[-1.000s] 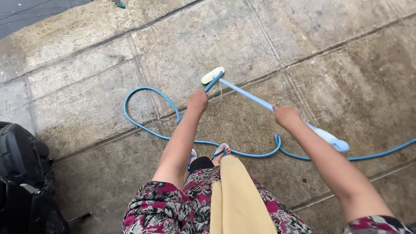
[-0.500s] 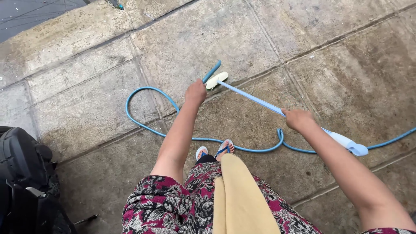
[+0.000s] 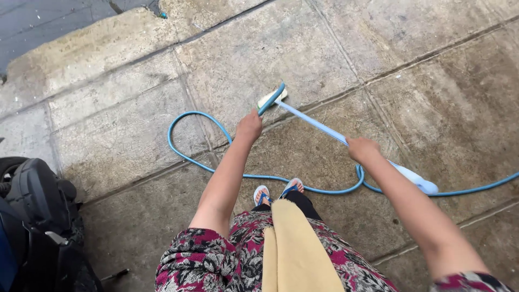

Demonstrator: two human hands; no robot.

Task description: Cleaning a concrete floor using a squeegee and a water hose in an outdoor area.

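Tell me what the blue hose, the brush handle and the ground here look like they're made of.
Blue hose: flexible plastic or rubber, smooth; it curls in loops. Brush handle: likely rigid pale blue plastic, straight and slightly glossy. Ground: concrete slabs, rough, stained, with grooved joints.

The paving (image 3: 432, 65) is open toward its far right corner, and a hand can pass there. A blue hose (image 3: 186, 154) loops across the middle and runs off the right edge. A black scooter (image 3: 38, 227) blocks the near left corner. The brush head (image 3: 270, 98) sits just past the hose loop.
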